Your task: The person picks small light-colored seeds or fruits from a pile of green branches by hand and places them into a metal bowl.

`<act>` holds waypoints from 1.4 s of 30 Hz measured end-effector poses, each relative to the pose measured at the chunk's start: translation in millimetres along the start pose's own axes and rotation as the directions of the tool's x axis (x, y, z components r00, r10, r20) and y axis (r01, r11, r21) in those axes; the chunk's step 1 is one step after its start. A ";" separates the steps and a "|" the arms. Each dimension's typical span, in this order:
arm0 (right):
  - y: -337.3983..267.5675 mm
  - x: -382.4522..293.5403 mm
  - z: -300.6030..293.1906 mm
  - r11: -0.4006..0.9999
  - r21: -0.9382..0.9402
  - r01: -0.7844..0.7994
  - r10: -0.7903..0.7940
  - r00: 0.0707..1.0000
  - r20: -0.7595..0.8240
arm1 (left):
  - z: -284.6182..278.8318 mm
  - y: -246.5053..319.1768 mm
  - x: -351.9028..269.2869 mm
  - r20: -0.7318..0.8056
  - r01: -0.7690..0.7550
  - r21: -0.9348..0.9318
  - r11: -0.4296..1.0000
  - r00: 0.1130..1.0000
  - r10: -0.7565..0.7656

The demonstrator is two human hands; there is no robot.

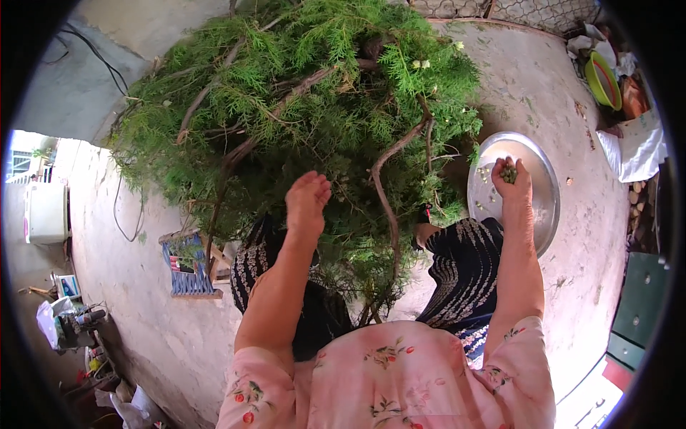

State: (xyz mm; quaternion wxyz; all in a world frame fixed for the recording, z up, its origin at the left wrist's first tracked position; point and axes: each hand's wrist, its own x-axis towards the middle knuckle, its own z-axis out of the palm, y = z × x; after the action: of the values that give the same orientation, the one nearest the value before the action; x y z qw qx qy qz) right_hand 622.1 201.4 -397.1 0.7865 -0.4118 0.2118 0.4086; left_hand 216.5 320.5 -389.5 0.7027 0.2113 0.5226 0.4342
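A large heap of cut conifer branches (343, 123), with feathery green foliage and brown stems, lies before me and reaches between my knees. My left hand (309, 198) hovers in front of the foliage with its fingers curled; whether anything is inside is hidden. On the right, my right hand (512, 182) is palm up, cupped around several small green cones (508, 173). It is above a round metal tray (544, 193) on the floor. A few loose green cones (479, 206) lie on the tray's left side. Pale cones (421, 64) also show on an upper branch.
A small stool with a blue woven seat (190, 268) stands left of my knee, partly under twigs. A green basin (601, 80) and white sacks (638, 145) sit along the right side. At far right is a dark green cabinet (640, 300). A black cable (119, 220) hangs at left.
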 end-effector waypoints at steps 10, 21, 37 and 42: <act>-33.1 48.0 -89.5 0.882 -0.398 0.253 -0.330 0.934 -0.138 | 17.9 -38.1 41.1 -0.057 0.060 0.441 0.896 0.998 -0.039; -34.2 36.3 -57.9 0.891 -0.341 0.301 -0.384 0.899 -0.212 | 29.0 -19.9 16.0 -0.019 -0.010 0.473 0.881 1.000 0.022; 84.6 -96.4 70.0 0.602 -0.648 0.467 -0.174 0.869 0.464 | 18.9 -9.0 51.8 0.430 -0.315 0.885 -0.342 0.835 0.343; 110.3 -139.0 89.9 0.542 -0.653 0.529 -0.064 0.801 0.595 | 9.1 3.3 52.5 0.580 -0.264 0.596 -0.758 0.794 0.180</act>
State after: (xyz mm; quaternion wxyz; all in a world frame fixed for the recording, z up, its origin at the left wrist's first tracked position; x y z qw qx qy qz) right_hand 451.5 246.1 -305.1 0.6039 -0.6257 -0.2825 0.4051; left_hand 227.7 367.3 -412.6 -0.0690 0.8700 0.4798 -0.0900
